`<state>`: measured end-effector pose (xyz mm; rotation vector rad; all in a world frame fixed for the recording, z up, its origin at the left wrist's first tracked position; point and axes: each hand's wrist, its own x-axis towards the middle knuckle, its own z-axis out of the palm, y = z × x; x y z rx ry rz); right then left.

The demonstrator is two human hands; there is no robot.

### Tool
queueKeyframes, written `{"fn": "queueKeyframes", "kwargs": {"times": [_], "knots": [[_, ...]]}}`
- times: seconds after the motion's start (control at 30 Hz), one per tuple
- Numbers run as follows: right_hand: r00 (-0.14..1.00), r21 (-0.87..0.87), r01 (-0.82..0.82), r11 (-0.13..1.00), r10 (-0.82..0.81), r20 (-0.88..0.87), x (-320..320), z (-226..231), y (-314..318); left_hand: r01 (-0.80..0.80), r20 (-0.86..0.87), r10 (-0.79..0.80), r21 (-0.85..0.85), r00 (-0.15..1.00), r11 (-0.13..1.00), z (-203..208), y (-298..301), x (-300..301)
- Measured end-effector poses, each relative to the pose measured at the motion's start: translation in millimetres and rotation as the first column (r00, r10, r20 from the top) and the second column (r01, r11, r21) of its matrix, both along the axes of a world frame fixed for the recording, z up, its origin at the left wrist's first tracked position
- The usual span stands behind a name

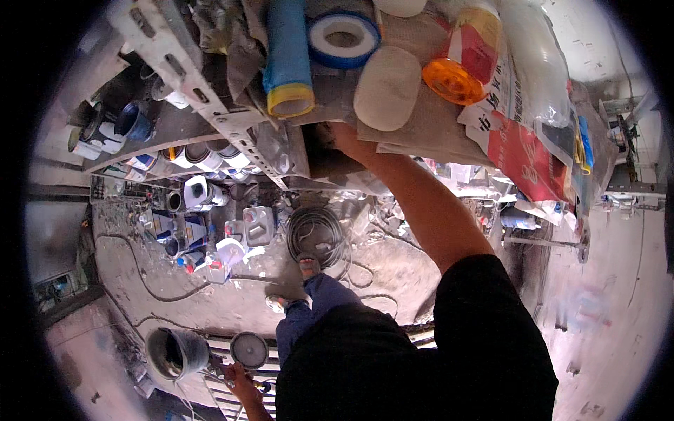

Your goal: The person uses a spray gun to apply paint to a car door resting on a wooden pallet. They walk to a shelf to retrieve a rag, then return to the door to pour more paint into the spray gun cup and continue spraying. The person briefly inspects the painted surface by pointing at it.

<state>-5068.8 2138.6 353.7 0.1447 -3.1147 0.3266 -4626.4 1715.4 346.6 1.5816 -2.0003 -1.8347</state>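
My left hand (242, 385) is low at the left, its fingers closed round what looks like a spray gun (223, 370) with metal parts. Beside it a grey round cup (249, 349) shows from above. A large dark bucket (175, 353) stands just left of that hand. My right arm stretches up and forward to the shelf, where my right hand (338, 137) reaches into a dark opening (330, 163) under the top sheet. Its fingers are hidden in shadow. Above it lie a blue film roll (288, 52), a tape roll (344, 38) and a pale oval block (387, 88).
An orange-bottomed bottle (456, 77) and red-white packaging (526, 154) lie on the shelf. A slotted metal upright (203, 98) crosses the left side. Cans (203, 156) fill the lower shelf. Jugs (256, 226) and a coiled hose (314, 235) lie on the floor ahead of my feet.
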Motion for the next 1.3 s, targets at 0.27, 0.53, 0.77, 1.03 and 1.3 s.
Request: {"fn": "queueKeyframes", "kwargs": {"times": [0.27, 0.53, 0.77, 1.03, 1.3], "knots": [[0.986, -0.233, 0.129, 0.964, -0.150, -0.076, -17, 1, 10, 0.114, 0.013, -0.114, -0.003, 0.993, 0.993, -2, -8, -1], [0.889, -0.616, 0.242, 0.749, -0.426, -0.169, -41, 5, 27, 0.088, -0.041, -0.088, -0.010, 0.995, 0.996, 0, -1, -3], [0.819, -0.775, 0.241, 0.584, -0.551, -0.160, -49, 6, 36, 0.003, 0.044, -0.004, 0.026, 0.999, 1.000, -9, -7, 13], [0.889, -0.738, 0.239, 0.631, -0.447, -0.094, -58, 0, 10, -0.007, -0.049, 0.008, 0.031, 0.999, 0.999, 4, 8, 4], [0.972, -0.455, 0.072, 0.888, 0.041, 0.233, -28, 24, -13, 0.013, -0.041, -0.012, 0.025, 0.999, 1.000, -1, 0, 10]]}}
